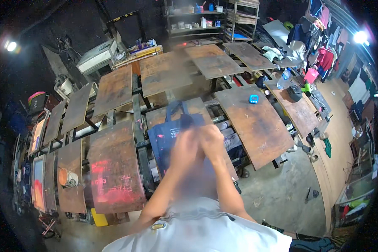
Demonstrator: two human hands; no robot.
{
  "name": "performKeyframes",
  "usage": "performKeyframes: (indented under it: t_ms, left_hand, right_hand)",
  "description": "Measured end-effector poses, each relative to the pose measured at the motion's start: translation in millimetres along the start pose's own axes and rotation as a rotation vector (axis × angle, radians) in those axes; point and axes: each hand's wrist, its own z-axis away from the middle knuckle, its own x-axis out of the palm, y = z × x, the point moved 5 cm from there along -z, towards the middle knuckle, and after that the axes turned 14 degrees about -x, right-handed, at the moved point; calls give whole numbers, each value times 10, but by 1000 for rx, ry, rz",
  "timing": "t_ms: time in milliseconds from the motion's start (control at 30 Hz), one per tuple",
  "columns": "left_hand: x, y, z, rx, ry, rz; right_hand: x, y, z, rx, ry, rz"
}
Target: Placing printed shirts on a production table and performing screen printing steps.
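Note:
A navy tote bag (160,140) with pale print and looped handles lies on a wooden board (200,107) in front of me. Above it, my two hands are close together. My right hand (212,137) has its fingers curled round a dark cloth (189,121), whose tip sticks up past the knuckles. Motion smears my left hand (185,147) beside it, so its fingers cannot be made out. More dark fabric hangs blurred between my forearms; whether it is part of the same piece I cannot tell.
Rows of stained boards on metal frames surround me, one with red-pink paint (115,180). A paint bucket (68,178) stands on the left. To the right are a small blue timer (253,99) and a water bottle (284,79). Shelves (195,29) and hanging clothes (324,56) stand behind.

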Motion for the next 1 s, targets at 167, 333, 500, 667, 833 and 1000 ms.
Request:
performKeyframes:
  t_ms: [167, 333, 500, 667, 833, 1000]
  left_hand:
    - [16, 18, -62, 34, 42, 73]
    - [-42, 81, -79, -39, 44, 170]
    - [-118, 111, -134, 155, 106, 18]
    - [-139, 180, -58, 234, 181, -36]
    - [-114, 6, -64, -59, 67, 69]
    - [-45, -190, -65, -252, -21, 229]
  right_hand:
    - [-54, -82, -11, -41, -76, -1]
    - [-97, -107, 15, -24, -159, -75]
    - [-117, -84, -6, -114, -154, -69]
    - [-111, -111, -10, -101, -136, -142]
    - [-16, 37, 130, 115, -147, -470]
    - [88, 198, 283, 339, -157, -725]
